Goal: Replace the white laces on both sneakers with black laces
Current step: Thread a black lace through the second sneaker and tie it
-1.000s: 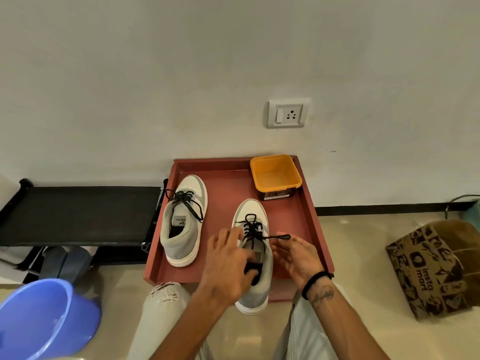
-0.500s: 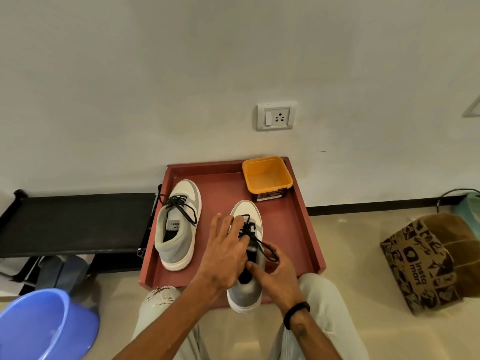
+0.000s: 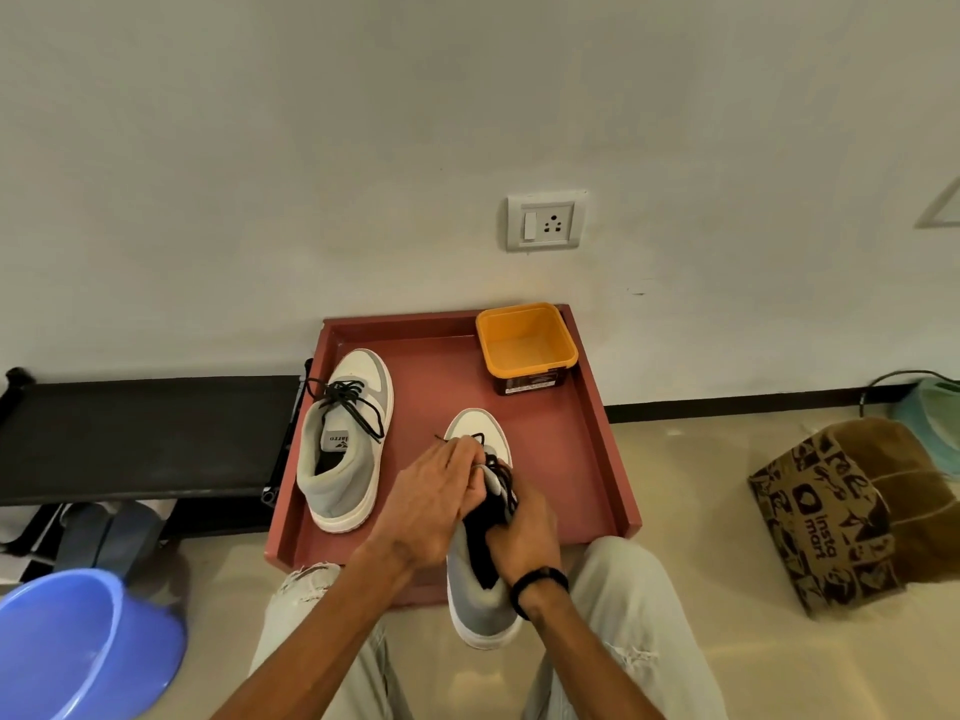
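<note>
Near sneaker (image 3: 480, 589) at tray's (image 3: 571, 439) near edge, black lace (image 3: 501, 472) threaded; left hand (image 3: 431, 504) fingers pinch lace end, right hand (image 3: 524, 535) grips tongue; likely final tucking; next needs snugging; far-left sneaker (image 3: 345, 444) already black-laced.

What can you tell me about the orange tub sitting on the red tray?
The orange tub is a squarish, open container with rounded corners and a thick rim, plastic by the look of it. Nothing shows inside. Its lower front is dark with a white label too small to read. It stands upright in the far right corner of the red tray, close to the wall. Neither hand touches it, and it stands apart from both sneakers.
</note>
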